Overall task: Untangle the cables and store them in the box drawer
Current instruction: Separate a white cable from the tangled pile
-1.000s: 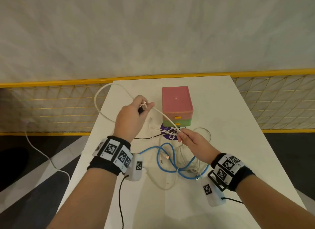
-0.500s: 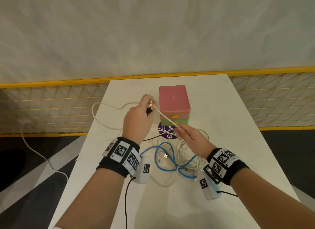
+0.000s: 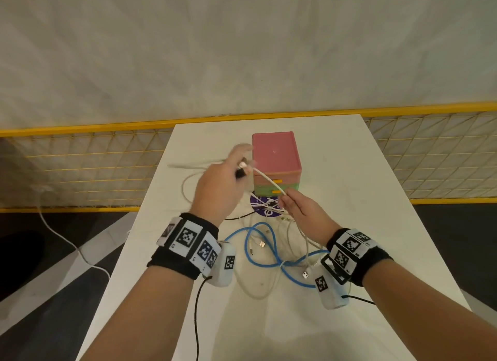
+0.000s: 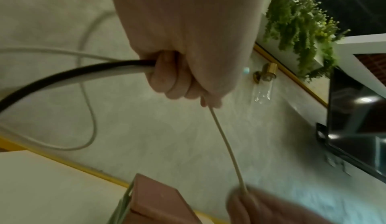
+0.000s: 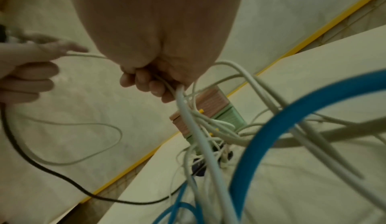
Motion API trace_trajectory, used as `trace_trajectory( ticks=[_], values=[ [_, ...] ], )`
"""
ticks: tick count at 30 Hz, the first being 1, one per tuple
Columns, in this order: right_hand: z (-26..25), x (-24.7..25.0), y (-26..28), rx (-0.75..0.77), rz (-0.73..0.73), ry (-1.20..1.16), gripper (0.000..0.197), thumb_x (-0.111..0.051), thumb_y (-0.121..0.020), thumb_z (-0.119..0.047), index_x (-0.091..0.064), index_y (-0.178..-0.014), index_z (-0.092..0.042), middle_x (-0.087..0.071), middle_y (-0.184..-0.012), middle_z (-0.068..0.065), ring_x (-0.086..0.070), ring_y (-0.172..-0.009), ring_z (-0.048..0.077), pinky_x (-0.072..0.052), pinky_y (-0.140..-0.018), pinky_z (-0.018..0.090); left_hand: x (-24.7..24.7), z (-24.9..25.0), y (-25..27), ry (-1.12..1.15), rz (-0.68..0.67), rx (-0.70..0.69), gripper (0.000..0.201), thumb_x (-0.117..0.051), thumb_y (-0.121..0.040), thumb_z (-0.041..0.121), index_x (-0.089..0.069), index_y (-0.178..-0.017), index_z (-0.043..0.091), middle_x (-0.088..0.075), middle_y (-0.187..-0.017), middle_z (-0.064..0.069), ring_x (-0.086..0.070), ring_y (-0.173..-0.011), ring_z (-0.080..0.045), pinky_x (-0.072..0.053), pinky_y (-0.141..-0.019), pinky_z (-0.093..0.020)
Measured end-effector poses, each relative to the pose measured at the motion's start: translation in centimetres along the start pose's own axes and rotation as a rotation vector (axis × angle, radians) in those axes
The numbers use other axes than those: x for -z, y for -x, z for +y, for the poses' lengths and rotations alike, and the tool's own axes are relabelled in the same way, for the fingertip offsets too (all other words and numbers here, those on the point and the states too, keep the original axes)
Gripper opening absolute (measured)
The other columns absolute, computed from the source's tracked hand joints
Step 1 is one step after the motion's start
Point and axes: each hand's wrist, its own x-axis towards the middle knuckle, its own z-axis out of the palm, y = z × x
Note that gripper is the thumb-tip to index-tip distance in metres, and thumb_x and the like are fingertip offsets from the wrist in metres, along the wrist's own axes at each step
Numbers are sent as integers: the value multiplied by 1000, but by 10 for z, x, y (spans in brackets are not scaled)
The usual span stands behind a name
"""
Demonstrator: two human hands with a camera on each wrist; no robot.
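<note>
The head camera looks forward and down from above the near table [image 3: 336, 172] edge, taking in both forearms, the far wall and the mesh fence [image 3: 80, 167]. Each wrist camera sits close under its palm, looking along the fingers towards the far wall. All three views share the pink box drawer [image 3: 275, 156] [image 4: 158, 199] [image 5: 211, 102] and white cable [image 3: 266, 179] [image 4: 225, 145] [image 5: 83, 55].

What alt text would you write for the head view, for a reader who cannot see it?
Two hands stretch a white cable above a white table: the left hand grips one end, the right hand pinches it lower down. Behind them stands a pink and green drawer box; a blue cable lies tangled with others.
</note>
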Motion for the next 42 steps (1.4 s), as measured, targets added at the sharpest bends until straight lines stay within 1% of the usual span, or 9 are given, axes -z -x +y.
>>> trace_trajectory(
  ticks=[4, 10, 14, 20, 27, 30, 34, 38, 42],
  values=[
    [-12, -1, -5, 65, -10, -2, 24, -33, -102, -19, -54, -95, -8, -48, -73, -12, -47, -65, -1, -39, -66, 14, -19, 15, 9, -148, -289, -102, 15, -53, -97, 32, -57, -107, 22, -47, -58, 8, -57, -64, -26, -37, -54, -31],
    [15, 10, 3, -38, -31, 94, 26, -31, -103, -21, -47, -86, -10, -45, -69, -7, -44, -61, 7, -42, -67, 26, 15, -10, -8, -69, 141, 20, 9, -58, -96, 25, -56, -99, 16, -54, -62, 12, -49, -49, -14, -38, -46, -28],
    [1, 5, -2, 21, -24, 58, 24, -31, -102, -21, -47, -85, -19, -45, -67, -8, -44, -60, 6, -42, -64, 23, 2, 2, -2, -76, -109, -34, 38, -57, -96, 29, -46, -132, 35, -61, -81, 9, -59, -64, -17, -48, -58, -29],
    [-2, -1, 1, 6, -148, 77, 19, -34, -102, -21, -51, -95, -16, -50, -73, -3, -47, -63, 8, -46, -67, 31, -14, -8, 5, -74, -162, -19, 2, -56, -96, 26, -55, -97, 25, -61, -69, 10, -60, -62, -18, -44, -53, -31],
    [4, -7, -2, -36, -430, 341, 22, -45, -98, -18, -65, -91, -20, -53, -90, -5, -50, -87, 9, -40, -84, 21, 25, -53, 0, 63, -131, 133, 23, -54, -97, 36, -57, -88, 15, -46, -57, -1, -42, -55, -20, -33, -51, -30],
    [-10, -16, -19, -20, -435, 461, 18, -48, -95, -19, -66, -95, -15, -53, -85, -9, -50, -79, 9, -42, -77, 24, 34, -71, -7, 157, -38, 287, 23, -55, -97, 29, -53, -118, 21, -52, -68, 4, -56, -68, -25, -43, -62, -28],
    [-29, -45, -26, 85, -346, 403, 14, -51, -93, -17, -64, -97, -14, -59, -93, 0, -51, -79, 12, -41, -75, 23, 35, -90, -14, 383, 46, 421, 90, -62, -92, 36, 6, -150, 37, -59, -101, 4, -63, -81, -19, -48, -80, -36],
    [-36, -92, -18, 41, -511, 521, 16, -51, -91, -23, -62, -97, -14, -61, -93, 2, -52, -80, 17, -43, -72, 30, 23, -92, -4, 335, 12, 473, 28, -51, -95, 46, -53, -101, 19, -51, -73, 7, -51, -75, -20, -41, -67, -28],
    [-19, -131, -16, -155, -638, 748, 37, -51, -92, -41, -58, -107, -8, -59, -114, 12, -58, -103, 31, -46, -84, 38, 12, -92, 21, 353, 34, 574, 50, -51, -96, 44, -28, -61, 18, -28, -56, 2, -30, -54, -18, -25, -54, -32]
  ],
)
